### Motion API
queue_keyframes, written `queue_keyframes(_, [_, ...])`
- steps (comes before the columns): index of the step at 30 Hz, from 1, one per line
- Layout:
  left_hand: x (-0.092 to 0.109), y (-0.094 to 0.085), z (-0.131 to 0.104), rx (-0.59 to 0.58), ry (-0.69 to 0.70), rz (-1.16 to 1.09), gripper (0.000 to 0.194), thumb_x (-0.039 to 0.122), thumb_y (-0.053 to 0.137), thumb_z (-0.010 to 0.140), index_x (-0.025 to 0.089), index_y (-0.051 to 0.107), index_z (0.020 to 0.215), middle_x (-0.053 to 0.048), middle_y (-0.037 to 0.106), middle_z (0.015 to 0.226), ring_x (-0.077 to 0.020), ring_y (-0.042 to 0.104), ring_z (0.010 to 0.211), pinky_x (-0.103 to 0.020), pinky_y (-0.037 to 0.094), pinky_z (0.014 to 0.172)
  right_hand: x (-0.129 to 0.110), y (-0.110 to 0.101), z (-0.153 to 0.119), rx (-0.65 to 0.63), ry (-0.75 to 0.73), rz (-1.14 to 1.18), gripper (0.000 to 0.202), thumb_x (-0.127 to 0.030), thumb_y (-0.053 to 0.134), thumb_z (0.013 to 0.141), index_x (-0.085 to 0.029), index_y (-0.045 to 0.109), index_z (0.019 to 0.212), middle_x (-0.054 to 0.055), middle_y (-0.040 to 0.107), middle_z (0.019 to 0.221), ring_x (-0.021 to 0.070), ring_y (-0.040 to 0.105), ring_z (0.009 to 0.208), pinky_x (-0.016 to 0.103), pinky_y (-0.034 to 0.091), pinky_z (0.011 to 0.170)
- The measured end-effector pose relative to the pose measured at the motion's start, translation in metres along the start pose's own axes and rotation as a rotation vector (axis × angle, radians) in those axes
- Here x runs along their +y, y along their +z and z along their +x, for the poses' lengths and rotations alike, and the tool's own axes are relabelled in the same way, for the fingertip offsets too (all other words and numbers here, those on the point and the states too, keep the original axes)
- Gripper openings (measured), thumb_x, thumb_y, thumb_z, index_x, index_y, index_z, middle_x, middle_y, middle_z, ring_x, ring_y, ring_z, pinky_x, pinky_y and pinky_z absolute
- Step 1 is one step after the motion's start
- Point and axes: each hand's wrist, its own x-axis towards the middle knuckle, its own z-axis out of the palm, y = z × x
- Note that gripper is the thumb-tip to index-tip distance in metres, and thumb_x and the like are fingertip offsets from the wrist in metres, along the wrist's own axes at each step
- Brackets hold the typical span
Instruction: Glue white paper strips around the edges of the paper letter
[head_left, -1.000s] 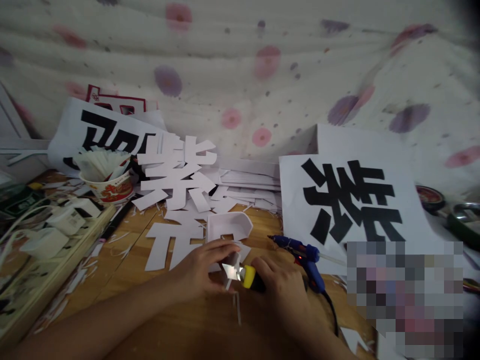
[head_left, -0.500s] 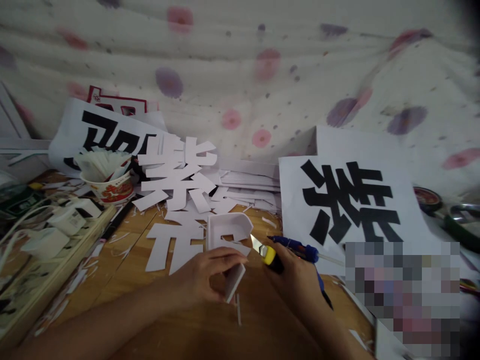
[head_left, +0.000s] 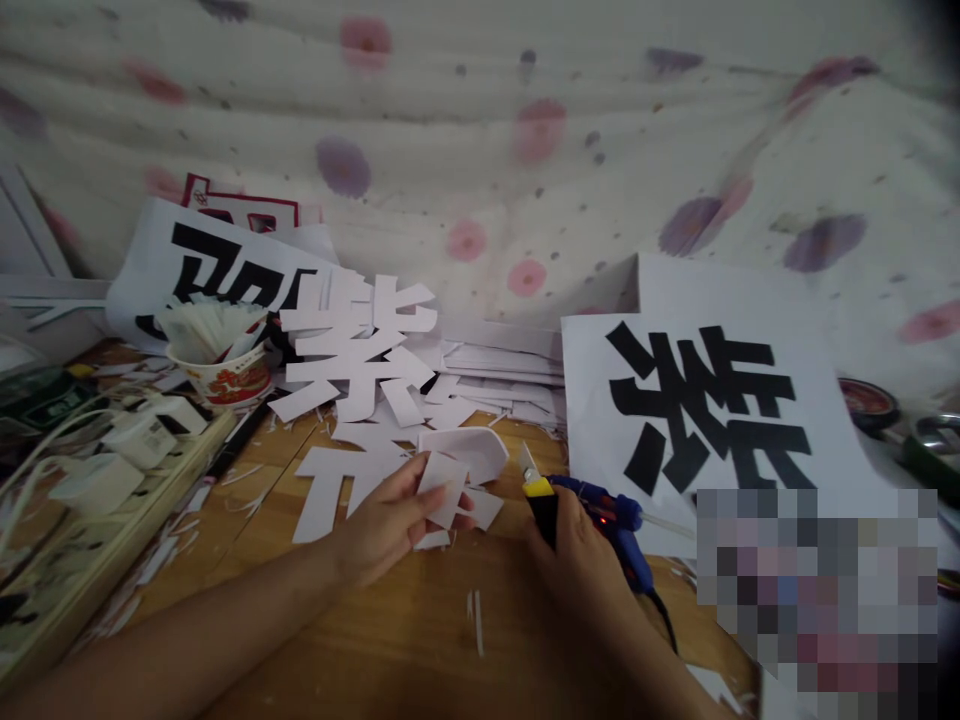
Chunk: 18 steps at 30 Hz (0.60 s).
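Observation:
Between thumb and fingers, my left hand point(head_left: 397, 515) pinches a small white foam board piece point(head_left: 444, 490), its flat face turned toward me. My right hand point(head_left: 574, 545) grips a yellow and black utility knife point(head_left: 541, 505) with its blade out and pointing up. Just behind the left hand lies a white letter part with raised walls point(head_left: 480, 452), partly covered by the held piece. A flat white cut-out character point(head_left: 319, 485) lies left of it. Beside the right hand rests a blue glue gun point(head_left: 611, 512) with a clear glue stick in its rear and a small red light.
White cut-out characters point(head_left: 360, 350) are stacked at the back. A paper cup of glue sticks point(head_left: 225, 380) stands near a power strip point(head_left: 150, 510) at left. A printed character sheet point(head_left: 600, 400) lies at right. Thin white offcuts point(head_left: 478, 620) lie on the wooden table point(head_left: 405, 650).
The left hand has moved up and left, turning the foam board piece from edge-on to face-on. The knife now points more upright. A second thin strip shows on the table.

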Motion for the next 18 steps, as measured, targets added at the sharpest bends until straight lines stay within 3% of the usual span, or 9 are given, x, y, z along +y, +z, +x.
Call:
queue_keyframes(4, [-0.001, 0.004, 0.003, 0.074, 0.021, -0.088, 0.022, 0.034, 0.061, 0.08, 0.015, 0.053, 0.089, -0.004, 0.063, 0.073, -0.0122, 0.058, 0.066, -0.023, 0.048, 0.059, -0.005, -0.007, 0.0, 0.005, 0.006, 0.097, 0.028, -0.027, 0.044, 0.083, -0.013, 0.045, 0.106, 0.014, 0.067, 0.091, 0.0255, 0.066, 0.08, 0.031, 0.048, 0.06])
queue_keyframes(8, [0.001, 0.007, 0.003, 0.128, -0.014, -0.014, 0.027, 0.041, 0.058, 0.08, 0.017, 0.047, 0.079, 0.002, 0.054, 0.055, -0.0068, 0.043, 0.046, -0.016, 0.032, 0.04, -0.014, -0.014, -0.002, 0.04, -0.097, 0.224, 0.024, -0.028, 0.046, 0.081, -0.016, 0.048, 0.102, 0.007, 0.066, 0.08, 0.0213, 0.065, 0.07, 0.028, 0.046, 0.057])
queue_keyframes(11, [0.002, 0.007, 0.002, 0.124, -0.016, 0.048, 0.031, 0.045, 0.054, 0.081, 0.017, 0.044, 0.074, 0.005, 0.046, 0.049, -0.0043, 0.033, 0.04, -0.014, 0.025, 0.037, -0.022, -0.017, -0.005, 0.024, -0.197, 0.303, 0.018, -0.025, 0.048, 0.08, -0.018, 0.048, 0.096, 0.004, 0.065, 0.077, 0.0185, 0.062, 0.067, 0.026, 0.044, 0.056])
queue_keyframes(18, [0.003, 0.019, -0.004, 0.139, -0.143, -0.09, 0.033, 0.044, 0.059, 0.077, 0.016, 0.046, 0.067, 0.006, 0.044, 0.05, -0.0032, 0.031, 0.036, -0.012, 0.023, 0.029, -0.047, -0.028, -0.011, -0.145, -0.39, 0.305, 0.027, -0.01, 0.057, 0.065, -0.02, 0.052, 0.09, 0.001, 0.063, 0.08, 0.0179, 0.059, 0.068, 0.026, 0.039, 0.056])
